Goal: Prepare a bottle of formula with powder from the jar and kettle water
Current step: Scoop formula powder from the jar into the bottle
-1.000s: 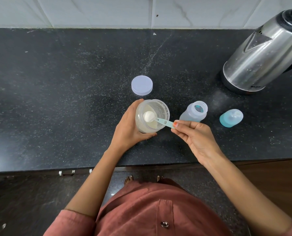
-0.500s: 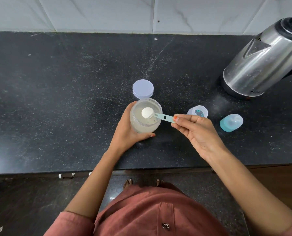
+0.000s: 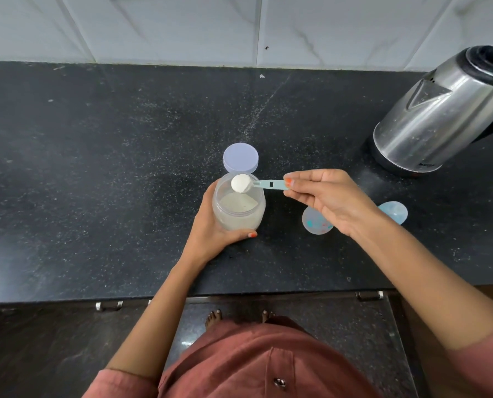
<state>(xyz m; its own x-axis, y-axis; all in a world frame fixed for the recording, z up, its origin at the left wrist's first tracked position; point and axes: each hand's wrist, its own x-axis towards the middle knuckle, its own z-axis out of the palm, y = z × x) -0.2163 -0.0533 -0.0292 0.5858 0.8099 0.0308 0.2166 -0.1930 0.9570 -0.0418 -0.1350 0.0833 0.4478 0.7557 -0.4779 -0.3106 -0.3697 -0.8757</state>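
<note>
A black speckled counter carries everything I see from the head camera. A steel kettle with a black top stands well to the right of the jar and farther back. I cannot see what it holds.

The clear plastic jar sits open on the counter near the front edge, partly filled with pale powder that slopes up one side. The left hand grips the jar from its left, and its fingers are curled round the wall with the thumb across the near side.

The right hand hangs just right of the jar, its fingers pinching the handle of a scoop. The open feeding bottle stands upright right of the jar, partly hidden under that hand. I cannot tell what, if anything, is in it.

The jar's lilac lid lies flat just behind the jar. A teal bottle cap lies farther right of the jar, beyond the bottle.

The teal scoop is held level over the jar's far rim, its bowl heaped with a rounded mound of white powder.
</note>
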